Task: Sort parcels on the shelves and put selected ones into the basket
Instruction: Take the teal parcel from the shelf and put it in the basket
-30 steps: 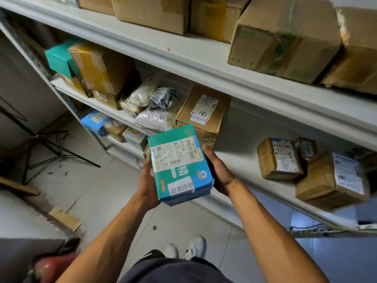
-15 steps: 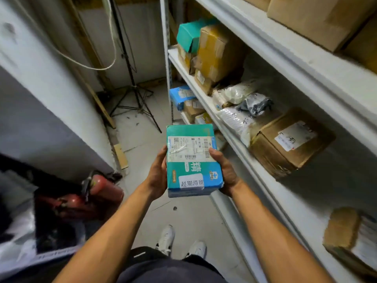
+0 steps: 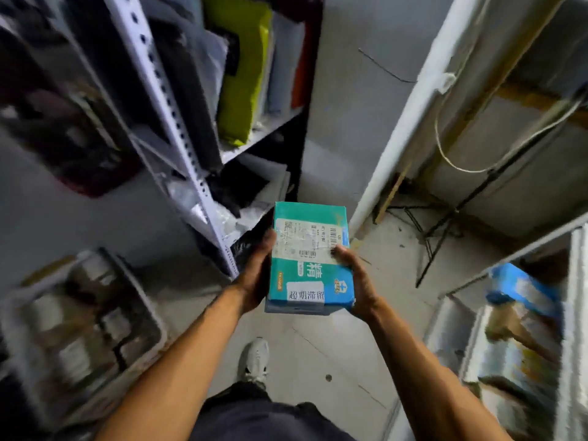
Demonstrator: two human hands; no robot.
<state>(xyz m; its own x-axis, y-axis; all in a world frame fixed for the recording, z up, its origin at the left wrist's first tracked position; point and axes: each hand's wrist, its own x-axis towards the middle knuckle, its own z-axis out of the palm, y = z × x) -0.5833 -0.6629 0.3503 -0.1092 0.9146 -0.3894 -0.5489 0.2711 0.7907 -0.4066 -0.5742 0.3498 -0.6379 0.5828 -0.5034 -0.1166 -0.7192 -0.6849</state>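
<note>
While both hands [image 3: 254,275] [image 3: 358,283] grip its sides, the teal parcel [image 3: 310,259] shows white labels.

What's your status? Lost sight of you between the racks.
Left hand, right hand both gripping teal parcel. Basket low left. Nothing blocking.

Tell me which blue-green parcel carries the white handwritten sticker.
The teal cardboard box held between left hand and right hand; the blurred blue parcel on the right shows none.
</note>
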